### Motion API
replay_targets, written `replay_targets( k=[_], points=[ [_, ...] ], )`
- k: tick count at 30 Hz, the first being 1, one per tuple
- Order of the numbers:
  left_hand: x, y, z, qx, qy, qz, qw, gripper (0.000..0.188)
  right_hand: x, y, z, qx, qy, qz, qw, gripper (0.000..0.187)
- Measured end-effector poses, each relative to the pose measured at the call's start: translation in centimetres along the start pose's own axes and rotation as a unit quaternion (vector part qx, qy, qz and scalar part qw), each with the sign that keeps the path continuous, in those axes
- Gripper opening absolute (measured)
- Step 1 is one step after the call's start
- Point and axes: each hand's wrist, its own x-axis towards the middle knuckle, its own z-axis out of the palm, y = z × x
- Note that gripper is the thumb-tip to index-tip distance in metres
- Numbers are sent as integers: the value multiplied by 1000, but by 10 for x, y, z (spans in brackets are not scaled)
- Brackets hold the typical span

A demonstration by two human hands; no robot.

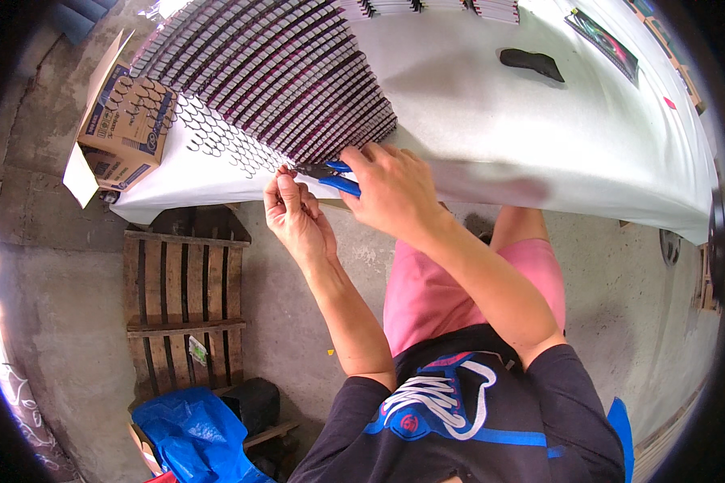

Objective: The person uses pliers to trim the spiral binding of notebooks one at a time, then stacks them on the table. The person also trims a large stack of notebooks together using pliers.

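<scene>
In my right hand (pixel 395 189) is a pair of pliers (pixel 340 185) with blue handles, my fingers closed round them. Their dark jaws point left, toward the fingertips of my left hand (pixel 298 221). That hand is pinched closed at the jaws; what it holds is too small to make out. Just beyond both hands lies a broad, tightly packed row of spiral-bound books (pixel 274 72), dark coils and reddish edges showing. Loose-looking coil ends (pixel 225 141) stick out along the left side of the row, over the white cloth.
A white-covered table (pixel 459 97) carries the books, a black object (pixel 532 62) and a dark printed booklet (pixel 604 44). An open cardboard box (pixel 125 137) stands at the table's left end. Below are a wooden pallet (pixel 187 302) and a blue plastic sheet (pixel 189 431).
</scene>
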Motion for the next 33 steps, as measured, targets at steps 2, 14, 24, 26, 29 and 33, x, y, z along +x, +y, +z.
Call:
replay_targets(
  k=[2, 14, 24, 26, 29, 33],
  points=[
    [-1, 2, 7, 1, 15, 8, 1000, 21, 2, 7, 3, 23, -56, 27, 998, 28],
    [-1, 7, 2, 8, -1, -3, 1000, 23, 1, -3, -17, -26, 80, -22, 996, 34],
    [-2, 8, -1, 11, 1, 4, 1000, 24, 0, -7, -20, -38, 82, -21, 996, 35],
    [-3, 7, 2, 6, 3, 6, 1000, 24, 1, -5, -22, -40, 78, -20, 996, 35],
    [-5, 7, 0, 13, 5, 7, 1000, 24, 0, -7, -15, -47, 66, -27, 996, 36],
    [-7, 10, 1, 5, 4, 2, 1000, 23, 2, -15, -16, -36, 45, -12, 998, 29]
  ],
)
